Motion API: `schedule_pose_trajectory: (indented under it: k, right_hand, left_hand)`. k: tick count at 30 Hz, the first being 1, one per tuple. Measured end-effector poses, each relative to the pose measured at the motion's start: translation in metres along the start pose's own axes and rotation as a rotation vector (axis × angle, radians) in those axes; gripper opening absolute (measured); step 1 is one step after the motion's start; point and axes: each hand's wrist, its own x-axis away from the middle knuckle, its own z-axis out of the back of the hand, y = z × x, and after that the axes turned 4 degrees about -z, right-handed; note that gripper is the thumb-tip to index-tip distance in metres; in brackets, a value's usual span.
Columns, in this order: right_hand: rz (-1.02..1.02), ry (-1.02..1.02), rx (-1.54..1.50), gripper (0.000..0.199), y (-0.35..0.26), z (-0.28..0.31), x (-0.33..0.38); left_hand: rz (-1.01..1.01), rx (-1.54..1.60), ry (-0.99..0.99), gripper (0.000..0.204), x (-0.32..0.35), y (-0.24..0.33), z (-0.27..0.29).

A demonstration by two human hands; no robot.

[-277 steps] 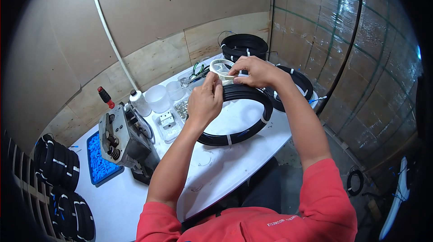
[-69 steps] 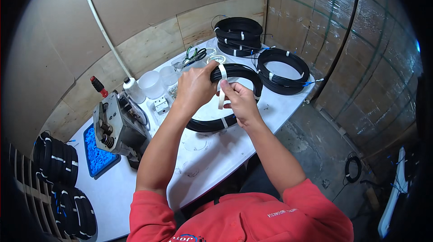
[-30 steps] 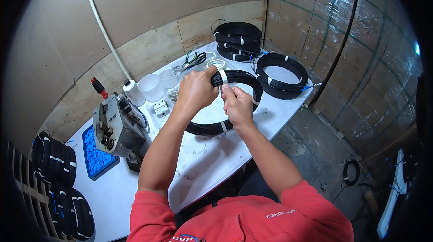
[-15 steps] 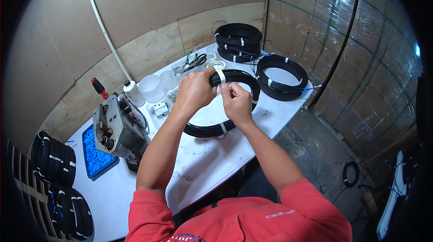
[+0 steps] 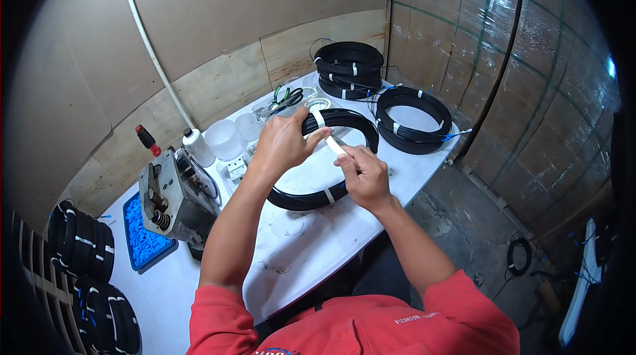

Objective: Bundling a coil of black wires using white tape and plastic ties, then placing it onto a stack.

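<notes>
A coil of black cable (image 5: 334, 191) lies on the white table (image 5: 311, 242), bound in places with white tape bands. My left hand (image 5: 283, 145) grips the coil's far-left side, thumb by a white band. A strip of white tape (image 5: 333, 145) runs from that band down to my right hand (image 5: 363, 174), which pinches its end just above the coil's middle. A roll of tape (image 5: 318, 104) sits behind the coil.
Two more black cable coils lie at the back right: a stack (image 5: 349, 68) and a single one (image 5: 412, 118). A grey machine (image 5: 175, 200), a blue tray (image 5: 142, 239), clear cups (image 5: 224, 139), a white bottle (image 5: 197, 146) and scissors (image 5: 286, 97) stand left. Several coils (image 5: 83, 249) hang lower left.
My right hand has drawn the tape strip slightly toward me, away from the coil, while my left hand keeps its hold on the coil. The coil has barely shifted.
</notes>
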Motion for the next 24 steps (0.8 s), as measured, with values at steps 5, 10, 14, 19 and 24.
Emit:
schedule_pose_trajectory:
  k: [5, 10, 14, 19, 24]
  right_hand:
    - [0.128, 0.151, -0.025, 0.016, -0.005, 0.028, -0.021]
    - [0.109, 0.246, -0.102, 0.017, 0.005, 0.038, -0.069]
    - [0.254, 0.155, 0.094, 0.014, 0.051, 0.028, -0.120]
    - [0.159, -0.134, 0.203, 0.017, 0.155, -0.019, -0.130]
    - [0.000, -0.434, 0.356, 0.020, 0.223, -0.063, -0.118]
  left_hand:
    - [0.008, 0.004, 0.037, 0.055, 0.003, -0.005, -0.002]
    - [-0.002, 0.062, 0.050, 0.042, 0.014, -0.010, -0.002]
    - [-0.024, -0.006, 0.135, 0.016, 0.035, 0.005, -0.003]
    - [-0.056, 0.012, 0.158, 0.019, 0.060, 0.024, -0.002]
    - [-0.071, 0.030, 0.150, 0.021, 0.073, 0.028, 0.004]
